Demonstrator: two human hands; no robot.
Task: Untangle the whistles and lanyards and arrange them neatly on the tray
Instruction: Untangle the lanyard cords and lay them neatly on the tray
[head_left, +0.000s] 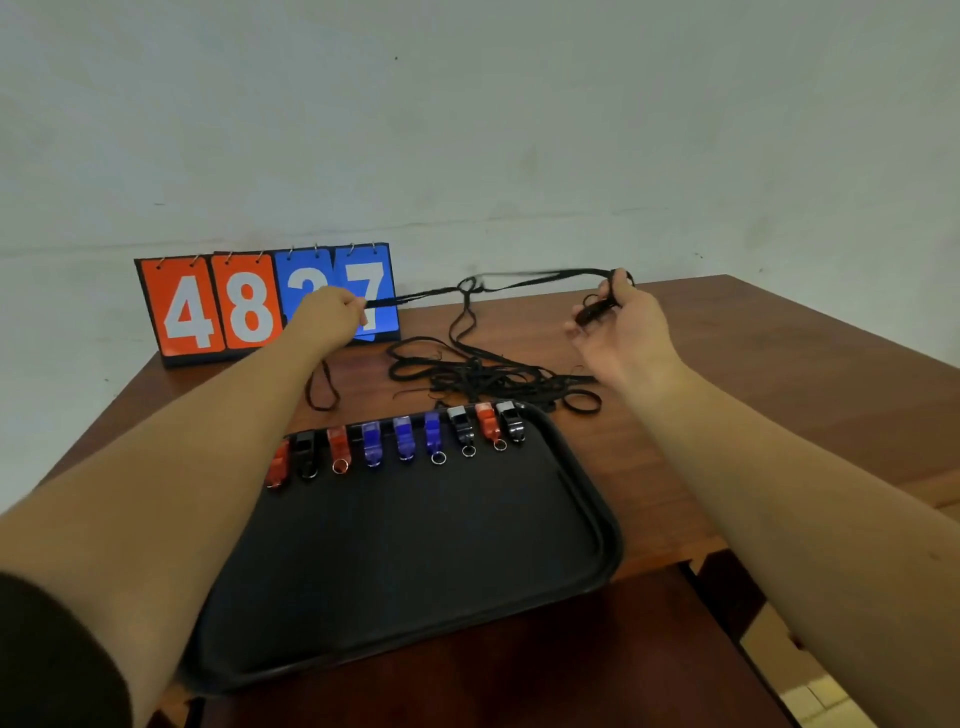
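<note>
A black tray (415, 561) lies on the wooden table in front of me. Several whistles (402, 439), red, black and blue, stand in a row along its far edge, most with a metal ring. Behind the tray sits a tangled heap of black lanyards (488, 376). My left hand (332, 314) pinches one end of a black lanyard (519, 280) stretched taut above the table. My right hand (618, 322) grips the other end, bunched in its fingers. A knot shows near the middle of the stretched cords, with a strand dropping to the heap.
A flip scoreboard (228, 306) reading 4 8 and a partly hidden digit then 7 stands at the table's back left against the wall. The table's right edge (810, 322) runs diagonally. A loose lanyard loop (322, 395) lies left of the heap.
</note>
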